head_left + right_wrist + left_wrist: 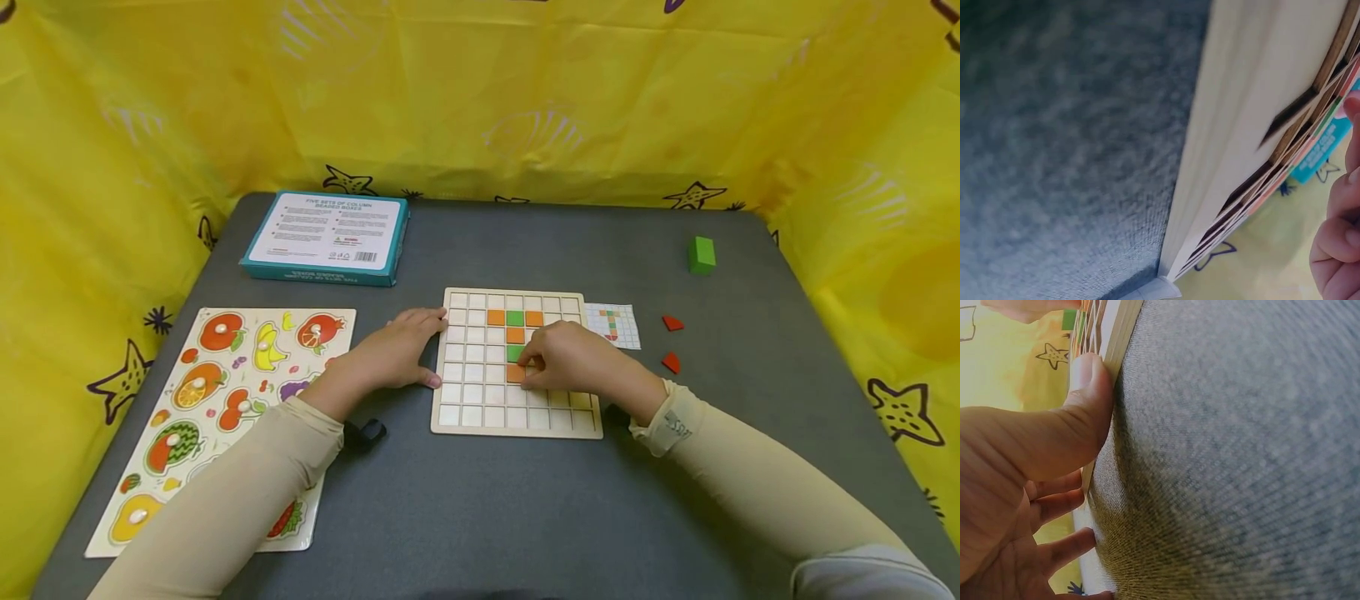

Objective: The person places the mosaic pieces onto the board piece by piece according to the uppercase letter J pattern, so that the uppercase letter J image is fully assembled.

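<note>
A wooden grid board lies mid-table, with orange and green square tiles making a T shape in its cells. My right hand is over the board, its thumb and index finger pinching the lowest orange tile at its cell. Just above that tile sits a green tile. My left hand rests at the board's left edge, thumb and fingers spread; the left wrist view shows the thumb against the rim. In the right wrist view, curled fingers show at the right border; the pinched tile is hidden there.
A patterned card lies at the board's right edge. Beyond it are two red wedge-shaped pieces and a green block. A fruit puzzle board lies on the left, partly under my left forearm. A teal box sits at the back left.
</note>
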Action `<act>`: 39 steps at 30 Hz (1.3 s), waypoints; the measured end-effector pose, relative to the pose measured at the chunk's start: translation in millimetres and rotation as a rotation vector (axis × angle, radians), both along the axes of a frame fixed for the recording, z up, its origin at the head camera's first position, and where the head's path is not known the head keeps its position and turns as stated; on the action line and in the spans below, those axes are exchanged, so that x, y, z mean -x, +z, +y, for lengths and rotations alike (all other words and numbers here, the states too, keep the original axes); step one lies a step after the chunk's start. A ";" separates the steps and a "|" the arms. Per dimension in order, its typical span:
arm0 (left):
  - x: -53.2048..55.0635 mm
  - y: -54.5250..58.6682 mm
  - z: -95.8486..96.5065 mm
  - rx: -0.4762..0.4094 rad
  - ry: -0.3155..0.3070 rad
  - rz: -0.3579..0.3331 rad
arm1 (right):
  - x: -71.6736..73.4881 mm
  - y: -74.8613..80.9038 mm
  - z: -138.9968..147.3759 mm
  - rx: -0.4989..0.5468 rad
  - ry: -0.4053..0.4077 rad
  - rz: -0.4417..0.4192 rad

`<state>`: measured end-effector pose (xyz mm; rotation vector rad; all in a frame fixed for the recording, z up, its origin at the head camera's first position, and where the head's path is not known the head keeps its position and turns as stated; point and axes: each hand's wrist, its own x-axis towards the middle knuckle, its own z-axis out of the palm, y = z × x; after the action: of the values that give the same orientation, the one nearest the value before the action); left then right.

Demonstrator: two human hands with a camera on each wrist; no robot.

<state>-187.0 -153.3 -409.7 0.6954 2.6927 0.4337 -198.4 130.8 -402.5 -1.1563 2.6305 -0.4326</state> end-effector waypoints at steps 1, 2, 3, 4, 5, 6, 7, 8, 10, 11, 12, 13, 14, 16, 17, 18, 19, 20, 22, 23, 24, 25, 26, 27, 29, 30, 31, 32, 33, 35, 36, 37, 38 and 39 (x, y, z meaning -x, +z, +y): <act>0.1 -0.1 0.0 0.000 0.000 -0.001 | 0.1 -0.1 -0.2 0.005 0.006 0.008; 0.0 -0.4 0.0 0.001 0.001 -0.003 | 0.3 -0.5 -0.3 0.011 0.012 0.017; -0.1 -0.4 -0.2 0.000 -0.001 -0.002 | 0.6 -0.8 -0.5 0.016 0.019 0.026; -0.1 -0.5 -0.2 -0.002 -0.004 0.000 | 0.8 -1.2 -0.7 0.019 0.025 0.033; -0.2 -0.4 -0.1 0.001 -0.002 -0.002 | 1.1 -1.4 -1.0 0.020 0.029 0.039; -0.3 -0.5 -0.3 -0.002 -0.005 -0.002 | 1.4 -1.6 -1.1 0.020 0.031 0.043; -0.4 -0.3 -0.3 -0.002 -0.004 -0.003 | 1.7 -1.7 -1.1 0.017 0.033 0.045; -0.6 -0.1 -0.4 -0.001 -0.003 -0.003 | 2.0 -1.8 -1.2 0.016 0.035 0.044; -0.8 0.3 -0.4 0.001 -0.001 -0.005 | 2.2 -0.5 -0.8 0.013 0.035 0.034; -0.9 0.5 -0.5 0.002 0.000 -0.005 | 2.0 0.6 0.2 0.015 0.030 0.023; -0.8 0.6 -0.5 0.000 -0.001 -0.004 | 1.7 2.4 1.9 0.019 0.023 0.010; -0.8 0.8 -0.3 -0.001 -0.001 -0.003 | 1.2 4.7 4.7 0.024 0.011 -0.007; -0.9 0.9 -0.2 -0.001 -0.001 -0.002 | 0.9 6.9 9.0 0.030 -0.004 -0.016; -0.9 1.0 0.3 -0.005 -0.004 -0.001 | 0.5 12.3 22.8 0.041 -0.037 -0.024; -0.9 0.8 0.3 -0.006 -0.006 0.001 | 1.3 14.3 32.6 0.043 -0.054 -0.015; -0.9 0.6 0.4 -0.008 -0.007 0.002 | 2.4 16.9 43.8 0.041 -0.075 -0.004; -0.8 0.2 0.3 -0.008 -0.009 0.005 | 4.3 18.3 57.3 0.040 -0.103 0.011; -0.6 -0.2 0.2 -0.005 -0.008 0.004 | 6.3 19.5 71.9 0.030 -0.144 0.012; 0.0 -1.5 -0.4 0.001 -0.008 0.004 | 12.5 22.0 103.2 0.001 -0.235 0.023; 0.4 -2.2 -0.7 0.005 -0.006 0.003 | 16.5 22.3 119.4 -0.016 -0.280 0.021; 1.0 -3.6 -1.2 0.009 -0.005 0.004 | 20.8 22.3 135.0 -0.029 -0.324 0.003; 1.5 -4.3 -1.6 0.013 -0.002 0.002 | 25.5 20.8 149.7 -0.046 -0.355 -0.013; 1.6 -4.6 -2.0 0.019 0.000 0.000 | 30.1 18.8 162.4 -0.064 -0.375 -0.032; 1.6 -4.5 -2.3 0.018 0.001 0.001 | 34.7 16.4 172.9 -0.075 -0.374 -0.033; 1.3 -3.8 -2.1 0.014 0.004 0.001 | 41.9 10.0 188.5 -0.097 -0.354 -0.051; 1.3 -3.6 -1.9 0.013 0.004 0.001 | 44.3 7.2 193.1 -0.104 -0.339 -0.058; 1.0 -2.7 -1.3 0.011 0.004 0.001 | 45.7 4.7 195.8 -0.111 -0.327 -0.059; 0.8 -2.3 -0.7 0.009 0.004 0.001 | 46.8 2.8 197.6 -0.114 -0.319 -0.057; 0.9 -2.1 -0.1 0.007 0.005 0.000 | 47.2 1.8 198.5 -0.115 -0.315 -0.055; 1.2 -2.3 0.8 0.012 0.004 -0.002 | 47.2 0.6 199.1 -0.108 -0.333 -0.067; 1.2 -2.1 1.0 0.015 0.004 -0.003 | 47.0 0.2 198.5 -0.098 -0.355 -0.075; 1.0 -1.7 1.2 0.019 0.005 -0.005 | 46.5 -0.1 198.0 -0.087 -0.383 -0.087; 0.8 -1.1 1.3 0.021 0.006 -0.008 | 45.9 -0.3 197.3 -0.079 -0.410 -0.097; 0.4 -0.2 1.4 0.024 0.008 -0.012 | 45.0 -0.6 196.6 -0.069 -0.440 -0.112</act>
<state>-187.4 -151.8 -409.9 0.6738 2.6861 0.4051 -243.4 327.4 -403.1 -0.5086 2.7646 -0.4627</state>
